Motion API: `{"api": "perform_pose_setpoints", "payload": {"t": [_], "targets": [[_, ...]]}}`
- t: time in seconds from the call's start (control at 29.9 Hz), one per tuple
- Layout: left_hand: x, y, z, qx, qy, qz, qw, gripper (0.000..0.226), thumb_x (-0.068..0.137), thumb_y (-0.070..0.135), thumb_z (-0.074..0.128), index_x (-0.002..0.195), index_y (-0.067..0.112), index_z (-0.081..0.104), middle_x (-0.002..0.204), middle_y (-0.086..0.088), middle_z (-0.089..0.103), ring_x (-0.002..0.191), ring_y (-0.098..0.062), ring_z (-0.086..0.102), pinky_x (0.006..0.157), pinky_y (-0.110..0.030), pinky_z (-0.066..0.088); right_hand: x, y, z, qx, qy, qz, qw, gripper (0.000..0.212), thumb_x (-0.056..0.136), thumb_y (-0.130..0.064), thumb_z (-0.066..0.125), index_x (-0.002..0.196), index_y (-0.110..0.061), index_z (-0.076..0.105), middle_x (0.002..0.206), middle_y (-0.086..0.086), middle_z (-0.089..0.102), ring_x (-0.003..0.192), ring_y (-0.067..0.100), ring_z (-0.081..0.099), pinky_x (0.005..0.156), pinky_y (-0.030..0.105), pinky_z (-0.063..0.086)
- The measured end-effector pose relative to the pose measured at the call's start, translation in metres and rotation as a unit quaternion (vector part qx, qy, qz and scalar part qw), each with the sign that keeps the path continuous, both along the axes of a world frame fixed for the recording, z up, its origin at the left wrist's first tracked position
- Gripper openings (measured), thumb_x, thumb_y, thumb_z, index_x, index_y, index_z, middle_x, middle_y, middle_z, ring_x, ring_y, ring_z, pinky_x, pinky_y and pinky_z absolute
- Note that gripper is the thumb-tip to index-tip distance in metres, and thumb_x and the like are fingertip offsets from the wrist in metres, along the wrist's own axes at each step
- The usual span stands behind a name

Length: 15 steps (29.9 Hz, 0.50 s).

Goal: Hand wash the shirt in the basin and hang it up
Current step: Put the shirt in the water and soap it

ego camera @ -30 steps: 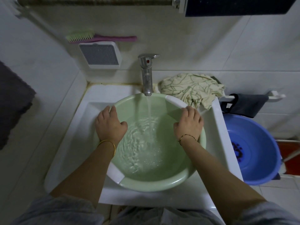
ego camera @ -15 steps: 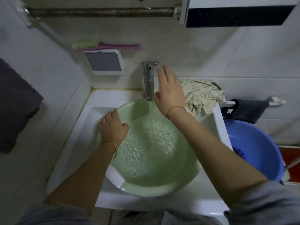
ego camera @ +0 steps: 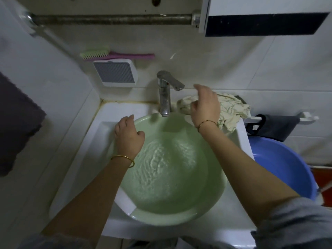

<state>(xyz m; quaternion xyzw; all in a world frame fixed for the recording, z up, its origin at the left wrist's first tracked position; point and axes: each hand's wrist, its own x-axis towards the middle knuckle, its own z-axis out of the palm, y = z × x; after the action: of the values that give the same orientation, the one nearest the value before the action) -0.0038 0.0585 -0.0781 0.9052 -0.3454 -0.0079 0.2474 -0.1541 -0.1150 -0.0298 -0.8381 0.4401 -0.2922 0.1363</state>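
Crumpled shirt (ego camera: 231, 108) lying behind basin (ego camera: 161, 220), stretching sideways, partly hiding under right hand (ego camera: 204, 105) hanging loose-fingered, holding nothing, left hand (ego camera: 128, 137) gripping basin rim.

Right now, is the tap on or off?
Off: no stream falls from the faucet into the green basin, though its water is rippled. The right hand hovers beside the lever, not touching it.

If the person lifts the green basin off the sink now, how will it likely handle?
Probably heavy: the green basin is well filled with water. The rippled surface suggests it would slosh if tilted. Its smooth plastic rim may be slippery; only the left hand grips it.
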Motion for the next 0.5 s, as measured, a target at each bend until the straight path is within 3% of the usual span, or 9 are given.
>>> {"api": "perform_pose_setpoints", "payload": {"t": [0.1,0.2,0.27,0.33,0.43,0.5], "targets": [[0.000,-0.005,0.000,-0.028,0.003,-0.017,0.999,0.059,0.075,0.012,0.056,0.132,0.003,0.048,0.133,-0.019,0.048,0.127,-0.036,0.039,0.108,-0.041,0.026,-0.013,-0.032,-0.022,0.141,0.138,-0.093,0.976,0.068,0.086,-0.007,0.058,0.142,-0.031,0.028,0.156,0.004,0.013,0.126,0.033,0.036,0.088,0.040,0.042],[0.000,-0.009,-0.001,-0.028,0.004,-0.046,0.999,0.053,0.074,0.007,0.059,0.127,0.002,0.053,0.130,-0.020,0.051,0.124,-0.036,0.042,0.106,-0.038,0.027,-0.020,-0.047,-0.039,0.228,0.211,-0.099,0.945,0.082,0.086,0.002,0.050,0.145,-0.040,0.012,0.157,0.009,-0.004,0.134,0.042,0.025,0.093,0.047,0.041],[-0.001,-0.010,-0.003,-0.025,0.006,-0.056,0.998,0.053,0.073,0.007,0.058,0.125,0.001,0.055,0.129,-0.021,0.051,0.123,-0.037,0.043,0.106,-0.038,0.027,-0.017,-0.051,-0.043,0.220,0.243,-0.107,0.939,0.082,0.088,0.001,0.048,0.147,-0.040,0.007,0.155,0.015,0.004,0.131,0.044,0.027,0.095,0.050,0.041],[-0.003,-0.013,-0.003,-0.026,0.009,-0.058,0.998,0.053,0.072,0.010,0.056,0.125,0.001,0.055,0.129,-0.021,0.051,0.123,-0.037,0.043,0.107,-0.038,0.027,-0.017,-0.055,-0.045,0.183,0.250,-0.117,0.944,0.064,0.089,-0.003,0.048,0.142,-0.031,0.024,0.146,0.017,0.021,0.121,0.043,0.037,0.091,0.050,0.043],[-0.005,-0.015,-0.001,-0.036,0.018,-0.052,0.998,0.051,0.074,0.006,0.058,0.124,0.001,0.056,0.129,-0.021,0.051,0.122,-0.037,0.044,0.107,-0.037,0.027,-0.025,-0.065,-0.051,0.138,0.211,-0.106,0.962,0.028,0.095,-0.014,0.038,0.122,-0.013,0.047,0.128,0.016,0.042,0.111,0.039,0.046,0.085,0.043,0.040],[-0.006,-0.015,0.002,-0.055,0.019,-0.056,0.997,0.051,0.072,0.007,0.056,0.122,0.000,0.057,0.126,-0.021,0.053,0.121,-0.038,0.045,0.106,-0.036,0.028,-0.032,-0.069,-0.048,0.133,0.145,-0.121,0.973,0.025,0.096,-0.024,0.037,0.111,-0.011,0.052,0.108,0.015,0.053,0.103,0.036,0.052,0.075,0.036,0.033]]}}
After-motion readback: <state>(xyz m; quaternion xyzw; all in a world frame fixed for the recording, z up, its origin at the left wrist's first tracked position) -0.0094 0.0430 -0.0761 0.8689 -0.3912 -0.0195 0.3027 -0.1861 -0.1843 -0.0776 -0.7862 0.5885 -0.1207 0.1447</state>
